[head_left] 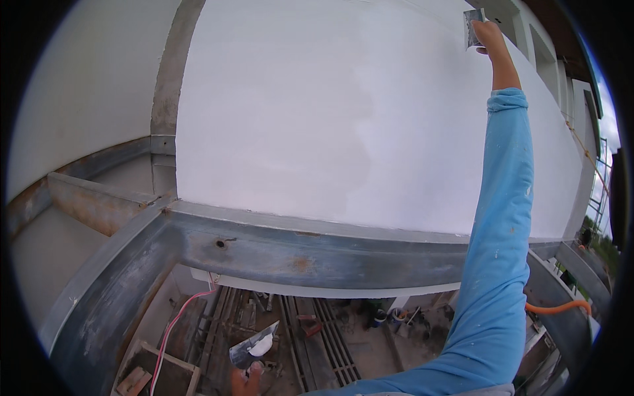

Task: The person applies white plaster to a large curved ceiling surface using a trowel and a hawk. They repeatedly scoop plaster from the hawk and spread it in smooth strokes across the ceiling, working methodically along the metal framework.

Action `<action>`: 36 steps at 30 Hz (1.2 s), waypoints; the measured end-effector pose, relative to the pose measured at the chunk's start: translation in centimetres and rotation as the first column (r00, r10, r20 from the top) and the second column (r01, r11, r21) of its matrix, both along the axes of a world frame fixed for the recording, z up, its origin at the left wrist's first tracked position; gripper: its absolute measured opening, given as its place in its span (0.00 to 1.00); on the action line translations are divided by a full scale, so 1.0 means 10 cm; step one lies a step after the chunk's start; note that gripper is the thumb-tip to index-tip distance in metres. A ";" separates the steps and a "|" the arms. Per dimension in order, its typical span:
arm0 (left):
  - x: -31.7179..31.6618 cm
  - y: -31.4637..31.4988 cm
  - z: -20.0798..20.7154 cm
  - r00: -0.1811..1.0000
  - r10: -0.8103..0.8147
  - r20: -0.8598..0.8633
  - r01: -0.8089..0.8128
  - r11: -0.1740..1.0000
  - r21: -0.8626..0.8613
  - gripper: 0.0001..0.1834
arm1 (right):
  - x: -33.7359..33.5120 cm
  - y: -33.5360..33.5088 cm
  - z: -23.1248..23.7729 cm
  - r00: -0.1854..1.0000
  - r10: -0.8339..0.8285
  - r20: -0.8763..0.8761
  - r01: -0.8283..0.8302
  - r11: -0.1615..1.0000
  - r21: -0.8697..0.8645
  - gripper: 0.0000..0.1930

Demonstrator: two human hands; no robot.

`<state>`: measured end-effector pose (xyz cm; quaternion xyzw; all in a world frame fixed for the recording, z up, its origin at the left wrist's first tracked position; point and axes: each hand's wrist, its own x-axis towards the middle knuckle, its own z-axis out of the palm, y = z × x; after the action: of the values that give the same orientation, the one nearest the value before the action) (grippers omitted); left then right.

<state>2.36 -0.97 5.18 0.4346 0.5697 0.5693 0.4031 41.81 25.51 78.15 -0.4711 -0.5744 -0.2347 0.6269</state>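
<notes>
At the upper right, my right arm in a blue sleeve is stretched far up. My right hand (487, 37) is closed round a putty knife (471, 28), its wide blade against or very near the white wall (277, 112). Low in the picture, left of the middle, my left hand (247, 381) grips a second putty knife (243, 354), which carries a lump of white putty (263, 344). The wall bears a duller grey-white area on its left and a brighter white one on its right, with a ragged border between them.
A grey steel beam (317, 259) with rust spots runs below the wall, joined to another beam (112, 290) at left. Far below lie long metal bars (323, 336) and buckets (378, 318). A pink cable (173, 323) hangs left; an orange hose (558, 308) is at right.
</notes>
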 end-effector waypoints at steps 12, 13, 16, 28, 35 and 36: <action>0.12 0.21 -0.46 0.978 0.190 -0.087 -0.172 0.968 0.181 0.23 | -0.13 0.27 0.07 0.974 -0.228 -0.005 0.226 0.967 -0.120 0.20; 0.05 0.19 -0.60 0.984 0.151 -0.091 -0.138 0.982 0.132 0.23 | -0.23 0.31 0.09 0.954 -0.297 0.047 0.300 0.949 -0.095 0.21; -0.04 0.16 -0.83 0.986 0.149 -0.076 -0.147 0.989 0.035 0.22 | -0.70 0.34 -0.06 0.908 -0.412 0.071 0.410 0.911 0.050 0.24; 0.01 0.03 -0.12 0.981 0.188 0.041 -0.192 0.941 0.279 0.21 | -2.93 0.06 -0.77 0.868 -0.394 0.302 0.213 0.846 0.489 0.21; 0.10 -0.01 -0.22 0.995 0.093 0.049 -0.095 0.994 0.046 0.21 | -3.29 -0.04 -1.16 0.753 -0.335 0.566 0.031 0.878 0.478 0.16; 0.10 0.00 -0.25 0.992 0.112 0.058 -0.116 0.990 0.076 0.21 | -3.12 -0.17 -1.13 0.801 -0.234 0.551 -0.048 0.893 0.448 0.16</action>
<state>3.35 -1.00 2.71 0.4014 0.5595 0.6251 0.3675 10.59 23.79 66.86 -0.2485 -0.6479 -0.5243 0.4934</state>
